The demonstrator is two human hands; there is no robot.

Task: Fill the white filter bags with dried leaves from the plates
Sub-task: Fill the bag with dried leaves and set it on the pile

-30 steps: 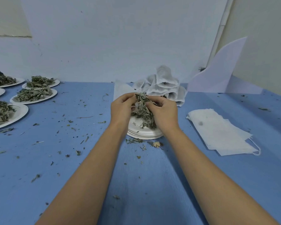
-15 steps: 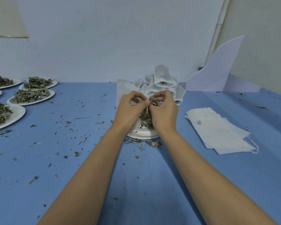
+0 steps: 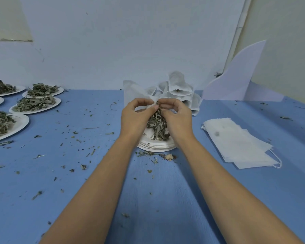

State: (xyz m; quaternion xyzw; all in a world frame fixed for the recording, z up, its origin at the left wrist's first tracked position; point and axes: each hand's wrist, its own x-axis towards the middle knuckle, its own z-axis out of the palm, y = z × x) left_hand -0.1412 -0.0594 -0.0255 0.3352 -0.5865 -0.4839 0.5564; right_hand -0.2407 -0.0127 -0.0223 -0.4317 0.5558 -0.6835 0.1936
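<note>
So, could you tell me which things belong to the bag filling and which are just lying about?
Job: left hand, right hand, filter bag, dried leaves, plate stack, full plates, filled bags, empty bags.
Lying about: white sheet, leaf crumbs.

A blue bench (image 3: 158, 199) fills the lower part of the view, its top matte and faintly streaked. Along its far edge rises a plain white wall (image 3: 130, 41), scuffed with a few small dark marks. High on the wall's left is a beige patch (image 3: 7, 18) with a ragged lower edge. Toward the far right corner a pale pipe (image 3: 239, 32) runs up the wall, and beyond it stands a cream side wall (image 3: 289, 32). A white curved sheet (image 3: 236, 81) leans in that corner. The light is soft and even.
</note>
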